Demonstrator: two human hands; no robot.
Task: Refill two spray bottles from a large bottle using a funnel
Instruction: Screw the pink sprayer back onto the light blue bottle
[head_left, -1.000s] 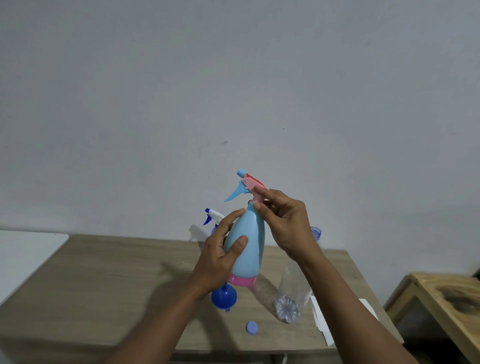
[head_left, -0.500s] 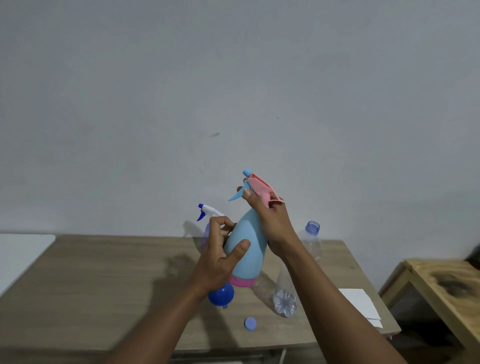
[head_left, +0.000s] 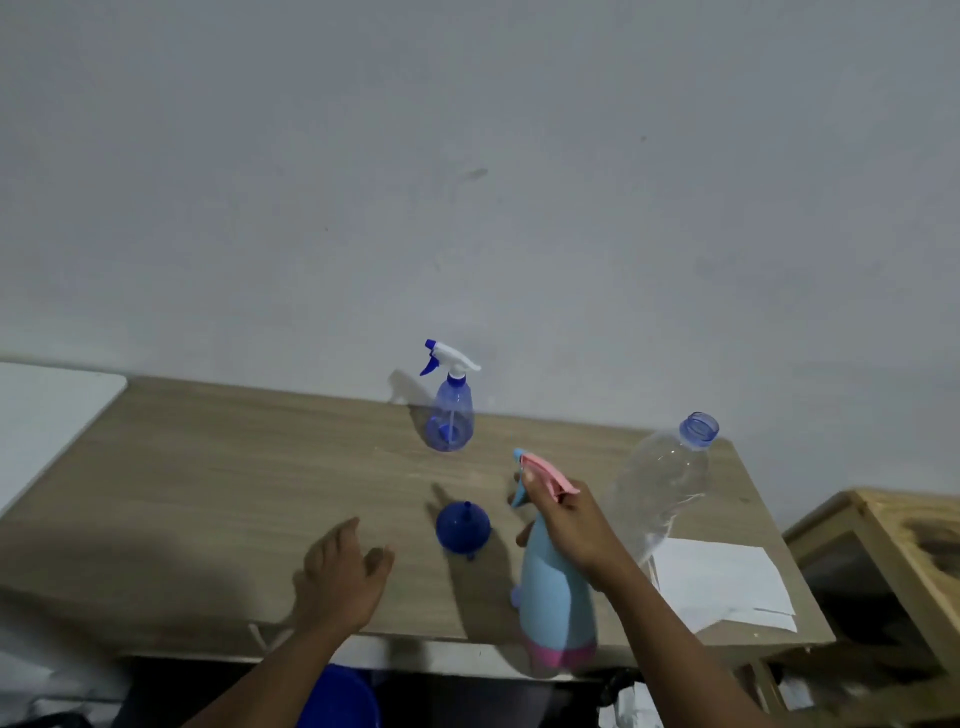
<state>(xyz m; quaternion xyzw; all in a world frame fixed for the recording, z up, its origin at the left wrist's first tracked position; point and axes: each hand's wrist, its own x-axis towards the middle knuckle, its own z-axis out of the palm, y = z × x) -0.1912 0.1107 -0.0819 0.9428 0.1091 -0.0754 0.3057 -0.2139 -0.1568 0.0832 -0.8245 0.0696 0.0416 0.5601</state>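
My right hand grips the neck and pink trigger head of the light blue spray bottle, held upright above the table's front edge. My left hand hovers over the table with fingers apart, holding nothing. A blue funnel lies upside down on the table between my hands. A clear blue spray bottle with a white and blue trigger stands near the wall. The large clear bottle stands uncapped at the right, behind my right hand.
The wooden table runs against a grey wall. White paper sheets lie at its right front corner. A wooden stool stands to the right, a white surface to the left. A small blue cap peeks out beside the light blue bottle.
My left hand has let go of the light blue bottle and moved left and down. My right hand has lowered the bottle toward the table's front edge. The view has tilted.
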